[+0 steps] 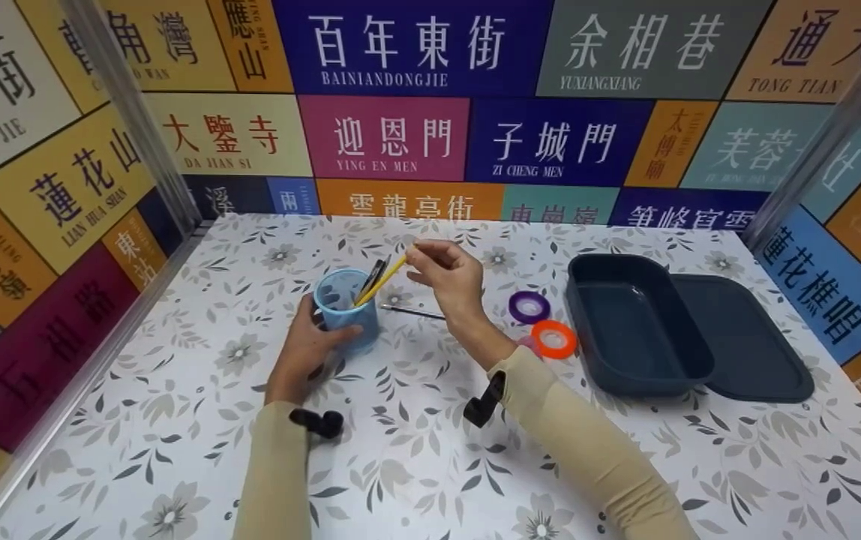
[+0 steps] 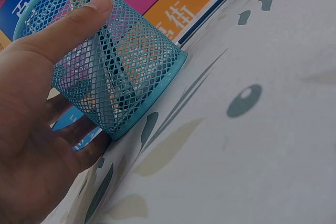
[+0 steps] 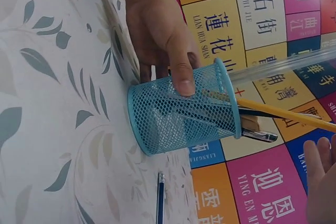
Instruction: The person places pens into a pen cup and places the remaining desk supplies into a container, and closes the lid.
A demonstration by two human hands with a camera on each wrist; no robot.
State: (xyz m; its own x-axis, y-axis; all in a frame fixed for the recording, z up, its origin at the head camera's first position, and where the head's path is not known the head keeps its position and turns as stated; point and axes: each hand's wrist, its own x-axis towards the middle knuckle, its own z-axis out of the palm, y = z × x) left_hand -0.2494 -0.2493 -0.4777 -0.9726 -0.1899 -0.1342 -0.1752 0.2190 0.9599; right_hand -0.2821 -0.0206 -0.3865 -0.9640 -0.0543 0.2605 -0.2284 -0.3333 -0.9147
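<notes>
A light-blue mesh pen holder (image 1: 346,316) stands on the table, with my left hand (image 1: 307,343) gripping its side. In the left wrist view, the thumb lies along the mesh (image 2: 136,72) and the other fingers reach behind it. My right hand (image 1: 457,283) pinches the upper end of a yellow pencil (image 1: 385,280), whose lower end is inside the holder. Black pens (image 3: 261,136) and something brownish also stick out of the rim. Beside the holder, a dark pencil (image 1: 417,310) lies on the tabletop, partly hidden behind my right wrist.
Right of my right forearm lie a purple tape roll (image 1: 518,318), an orange one (image 1: 571,342) and a partly covered pink one (image 1: 529,343). Farther right, a dark-blue box (image 1: 601,367) stands against its flat lid (image 1: 764,337). Sign-printed panels (image 1: 393,139) enclose the table.
</notes>
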